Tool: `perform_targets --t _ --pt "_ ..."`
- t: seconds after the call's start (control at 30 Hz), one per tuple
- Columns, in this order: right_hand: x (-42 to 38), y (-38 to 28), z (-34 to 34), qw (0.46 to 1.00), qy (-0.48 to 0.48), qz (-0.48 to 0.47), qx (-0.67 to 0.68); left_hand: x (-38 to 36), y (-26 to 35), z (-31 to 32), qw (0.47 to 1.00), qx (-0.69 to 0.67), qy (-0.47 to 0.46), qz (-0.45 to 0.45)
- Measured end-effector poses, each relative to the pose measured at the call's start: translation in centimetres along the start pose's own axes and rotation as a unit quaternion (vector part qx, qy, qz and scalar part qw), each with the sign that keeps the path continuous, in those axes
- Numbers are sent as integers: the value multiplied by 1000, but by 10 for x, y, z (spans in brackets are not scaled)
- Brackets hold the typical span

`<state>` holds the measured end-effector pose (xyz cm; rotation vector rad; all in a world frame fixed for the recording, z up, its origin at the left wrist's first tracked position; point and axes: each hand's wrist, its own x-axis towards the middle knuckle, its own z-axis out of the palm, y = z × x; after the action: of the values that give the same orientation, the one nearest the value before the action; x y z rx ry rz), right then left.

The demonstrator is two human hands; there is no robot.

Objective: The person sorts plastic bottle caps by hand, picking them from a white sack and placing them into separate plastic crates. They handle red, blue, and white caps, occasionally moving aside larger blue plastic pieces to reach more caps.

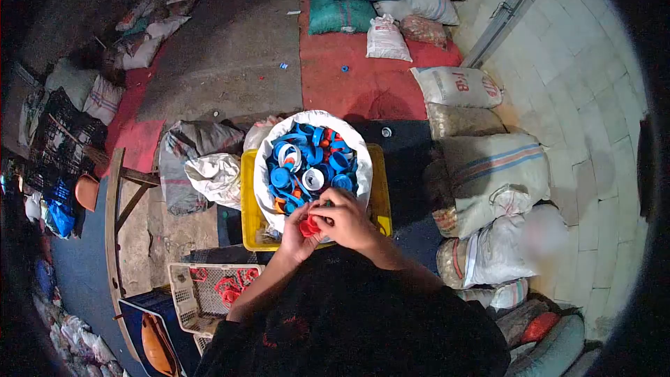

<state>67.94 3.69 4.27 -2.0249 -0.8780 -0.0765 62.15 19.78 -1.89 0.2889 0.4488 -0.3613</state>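
My left hand (296, 239) is curled around a red plastic cap (307, 226), close to my body. The fingers of my right hand (345, 222) close on the same cap from the other side, covering part of it. Just beyond both hands is a white sack (360, 157) with its mouth rolled open, full of blue caps (281, 177) with some white and orange-red ones among them. A yellow crate (380, 188) surrounds the lower part of this sack.
To the left, a cream plastic basket (183, 300) holds red ring-like pieces (229, 289). A wooden frame (113, 223) stands beyond it. Filled sacks (497, 167) line the right wall, and more sacks (340, 10) are stacked at the back. A crumpled white sack (215, 178) lies beside the crate.
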Motion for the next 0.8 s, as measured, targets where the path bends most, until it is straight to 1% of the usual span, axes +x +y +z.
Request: perform_targets --t 0.03,0.07,0.13,0.17,0.2,0.23,0.3,0.33,0.37,0.4,0.43,0.5,0.53,0.63,0.67,0.77,0.8 --pt "1 -2 6 1000 0 -13 -26 1 0 -3 1000 4 -11 -4" --pt "2 -2 6 1000 -5 -11 -12 0 1 -5 1000 -1 9 -5" --pt "13 -15 -4 1000 -16 -8 19 -3 5 -8 999 -9 35 23" --pt "19 -15 -11 996 -23 17 81 -6 8 -10 998 -12 49 36" --pt "24 -2 -13 993 4 42 107 -8 15 -17 998 -42 17 32" --pt "28 19 -10 988 30 66 133 -11 20 -15 998 -52 10 38" --pt "43 66 -8 983 78 132 96 -18 27 -5 996 -74 -5 47" --pt "48 89 -3 986 61 153 36 -17 29 -12 996 -65 16 64" --pt "51 107 3 984 44 172 -23 -15 31 -19 995 -67 8 68" --pt "49 117 13 985 19 154 -78 -14 34 -27 995 -68 0 71" --pt "46 119 22 979 -33 163 -115 -15 36 -29 995 -69 -8 75" --pt "34 108 33 959 -84 144 -231 -17 38 -30 994 -77 -24 75" --pt "38 96 27 954 -124 178 -205 -19 39 -30 993 -84 -25 75" --pt "32 88 21 958 -107 123 -234 -23 41 -29 993 -83 -29 85" --pt "31 87 17 967 -71 99 -226 -23 42 -32 992 -83 -32 86" --pt "51 93 1 970 -112 185 -110 -22 42 -35 993 -76 -26 90" --pt "60 90 -6 976 -72 173 -107 -22 41 -35 993 -71 -22 91"
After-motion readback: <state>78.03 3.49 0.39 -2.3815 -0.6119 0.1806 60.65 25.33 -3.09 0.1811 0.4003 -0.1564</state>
